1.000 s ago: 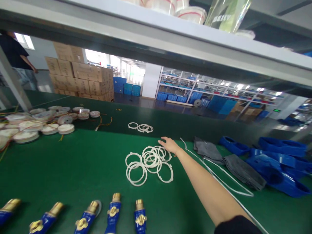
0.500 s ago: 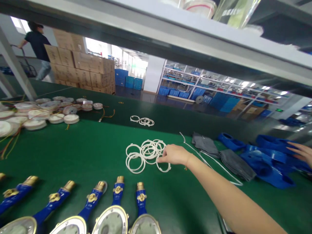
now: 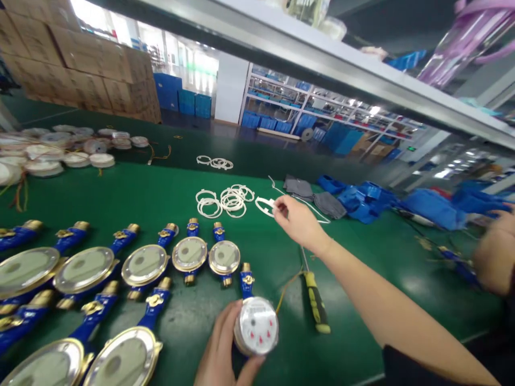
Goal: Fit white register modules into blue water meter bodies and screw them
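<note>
Between the thumb and fingers of my right hand (image 3: pixel 300 222) is a thin white plastic ring (image 3: pixel 262 210), tilted and apart from the pile of white rings (image 3: pixel 232 199) to its left. My left hand (image 3: pixel 221 346) is wrapped round a water meter (image 3: pixel 257 326) at the lower middle. Its white dial with red pointers faces up, and its blue pipe end with a brass fitting points away from me. A yellow-and-black screwdriver (image 3: pixel 316 303) lies right of the meter, near a thin yellow wire (image 3: pixel 286 289).
Several blue meter bodies (image 3: pixel 145 265) with brass fittings lie at left. Behind them are white round registers (image 3: pixel 44 166) with wires. Grey cloths (image 3: pixel 311 195) and blue plastic parts (image 3: pixel 366 201) lie at right, near a co-worker's blurred hand (image 3: pixel 497 249). A shelf (image 3: pixel 322 53) crosses overhead.
My right hand has drawn one white ring rightward, off the pile. The view has tilted down and shifted right, bringing my left hand, the water meter and the screwdriver into sight.
</note>
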Action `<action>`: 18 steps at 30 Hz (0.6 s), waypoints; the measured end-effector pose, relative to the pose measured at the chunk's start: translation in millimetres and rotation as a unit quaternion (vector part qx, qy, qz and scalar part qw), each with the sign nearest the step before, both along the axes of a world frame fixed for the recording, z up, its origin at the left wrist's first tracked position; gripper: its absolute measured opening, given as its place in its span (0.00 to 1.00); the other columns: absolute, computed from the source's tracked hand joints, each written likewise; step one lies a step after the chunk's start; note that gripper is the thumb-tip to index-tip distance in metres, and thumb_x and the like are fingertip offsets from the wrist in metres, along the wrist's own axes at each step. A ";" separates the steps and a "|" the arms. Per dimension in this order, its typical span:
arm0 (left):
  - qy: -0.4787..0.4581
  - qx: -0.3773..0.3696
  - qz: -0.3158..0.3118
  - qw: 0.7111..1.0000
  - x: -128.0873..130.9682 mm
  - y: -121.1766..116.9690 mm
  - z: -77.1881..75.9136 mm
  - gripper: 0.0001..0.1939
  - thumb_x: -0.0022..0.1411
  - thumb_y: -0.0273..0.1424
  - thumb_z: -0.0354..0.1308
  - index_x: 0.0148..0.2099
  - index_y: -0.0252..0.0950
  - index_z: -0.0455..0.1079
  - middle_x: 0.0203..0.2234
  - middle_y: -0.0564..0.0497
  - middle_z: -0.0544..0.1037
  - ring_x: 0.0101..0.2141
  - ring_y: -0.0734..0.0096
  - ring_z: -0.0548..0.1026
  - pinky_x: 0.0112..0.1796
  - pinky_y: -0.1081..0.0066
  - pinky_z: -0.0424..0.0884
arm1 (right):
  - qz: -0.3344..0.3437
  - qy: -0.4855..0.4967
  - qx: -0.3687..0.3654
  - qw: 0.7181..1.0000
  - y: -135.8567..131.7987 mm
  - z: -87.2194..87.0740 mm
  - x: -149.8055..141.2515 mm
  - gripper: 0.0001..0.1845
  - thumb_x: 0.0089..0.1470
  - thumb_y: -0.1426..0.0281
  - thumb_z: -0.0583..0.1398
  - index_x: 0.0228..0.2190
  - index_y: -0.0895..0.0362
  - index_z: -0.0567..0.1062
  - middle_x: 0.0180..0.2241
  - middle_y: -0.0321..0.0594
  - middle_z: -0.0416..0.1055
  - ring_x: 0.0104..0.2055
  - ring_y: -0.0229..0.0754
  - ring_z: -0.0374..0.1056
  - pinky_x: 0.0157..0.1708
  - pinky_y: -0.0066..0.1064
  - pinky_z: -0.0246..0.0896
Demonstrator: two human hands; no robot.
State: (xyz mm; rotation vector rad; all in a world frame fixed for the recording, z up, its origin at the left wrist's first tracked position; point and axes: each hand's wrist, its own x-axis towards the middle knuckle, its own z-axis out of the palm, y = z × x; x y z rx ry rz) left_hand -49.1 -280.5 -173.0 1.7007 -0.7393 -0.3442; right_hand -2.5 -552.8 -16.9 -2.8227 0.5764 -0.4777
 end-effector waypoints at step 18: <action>-0.047 0.071 -0.084 0.993 -7.3 53.1 27.1 0.44 0.56 0.34 0.65 0.68 0.41 0.45 0.65 0.40 0.56 0.64 0.50 0.57 0.62 0.47 0.55 | -0.025 -0.089 0.300 0.950 162.1 -65.4 -147.7 0.12 0.60 0.65 0.59 0.35 0.55 0.82 0.27 0.36 0.69 0.28 0.35 0.65 0.29 0.28 0.57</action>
